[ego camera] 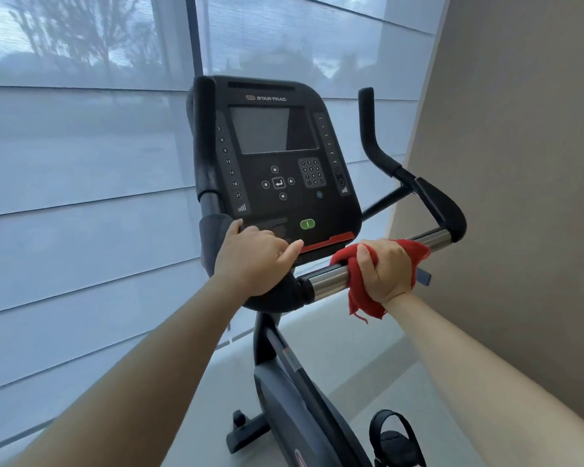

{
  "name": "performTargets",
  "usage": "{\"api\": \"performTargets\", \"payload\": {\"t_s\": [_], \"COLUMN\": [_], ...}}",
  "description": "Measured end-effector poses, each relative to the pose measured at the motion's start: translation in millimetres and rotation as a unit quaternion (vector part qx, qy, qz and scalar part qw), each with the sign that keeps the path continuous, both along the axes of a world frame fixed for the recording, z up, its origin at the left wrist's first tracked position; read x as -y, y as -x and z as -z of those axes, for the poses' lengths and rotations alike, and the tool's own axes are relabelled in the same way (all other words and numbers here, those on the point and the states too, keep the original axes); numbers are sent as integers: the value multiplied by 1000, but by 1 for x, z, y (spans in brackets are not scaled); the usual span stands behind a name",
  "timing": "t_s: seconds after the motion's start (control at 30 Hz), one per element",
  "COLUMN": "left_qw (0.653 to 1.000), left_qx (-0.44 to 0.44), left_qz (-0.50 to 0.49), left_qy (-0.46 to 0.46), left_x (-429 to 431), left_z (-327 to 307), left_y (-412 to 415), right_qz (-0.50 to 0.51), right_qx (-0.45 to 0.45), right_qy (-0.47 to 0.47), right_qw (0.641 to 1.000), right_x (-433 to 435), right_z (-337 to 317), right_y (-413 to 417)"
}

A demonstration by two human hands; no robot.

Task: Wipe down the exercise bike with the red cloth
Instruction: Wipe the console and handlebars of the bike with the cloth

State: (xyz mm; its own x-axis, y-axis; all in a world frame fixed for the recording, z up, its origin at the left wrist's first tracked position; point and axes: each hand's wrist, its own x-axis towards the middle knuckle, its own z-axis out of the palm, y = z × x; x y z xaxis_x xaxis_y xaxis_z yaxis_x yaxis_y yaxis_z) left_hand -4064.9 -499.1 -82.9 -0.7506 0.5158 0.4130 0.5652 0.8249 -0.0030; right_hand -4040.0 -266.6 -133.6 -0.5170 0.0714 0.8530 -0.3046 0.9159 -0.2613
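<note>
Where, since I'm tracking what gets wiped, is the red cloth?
In the head view, the red cloth is wrapped round the shiny handlebar, right of centre, gripped by the right hand just below the console.

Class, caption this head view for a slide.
Right hand wraps the red cloth round the chrome handlebar; left hand holds the black grip.

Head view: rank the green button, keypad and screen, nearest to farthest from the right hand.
1. Green button: low on the console, just up-left of the right hand, which grips the red cloth.
2. Keypad: above the button.
3. Screen: top of the console, farthest.
</note>
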Motion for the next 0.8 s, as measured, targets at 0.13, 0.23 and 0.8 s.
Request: {"api": "performTargets", "payload": {"t_s": [0.13, 0.23, 0.8], "left_qw": [1000, 1000, 999], "left_qx": [-7, -18, -8], "left_qz": [-5, -13, -47], "left_qy": [6, 10, -2], "left_x": [1, 1, -1], "left_z": [1, 3, 3], "left_y": [2, 6, 11], "right_qz": [-22, -65, -13], "right_qx": [-9, -25, 41], "right_qy": [19, 9, -5], "right_qw": [1000, 998, 999], "right_x": [13, 13, -26], "right_z": [5, 3, -1], "right_y": [-2, -6, 11]}}
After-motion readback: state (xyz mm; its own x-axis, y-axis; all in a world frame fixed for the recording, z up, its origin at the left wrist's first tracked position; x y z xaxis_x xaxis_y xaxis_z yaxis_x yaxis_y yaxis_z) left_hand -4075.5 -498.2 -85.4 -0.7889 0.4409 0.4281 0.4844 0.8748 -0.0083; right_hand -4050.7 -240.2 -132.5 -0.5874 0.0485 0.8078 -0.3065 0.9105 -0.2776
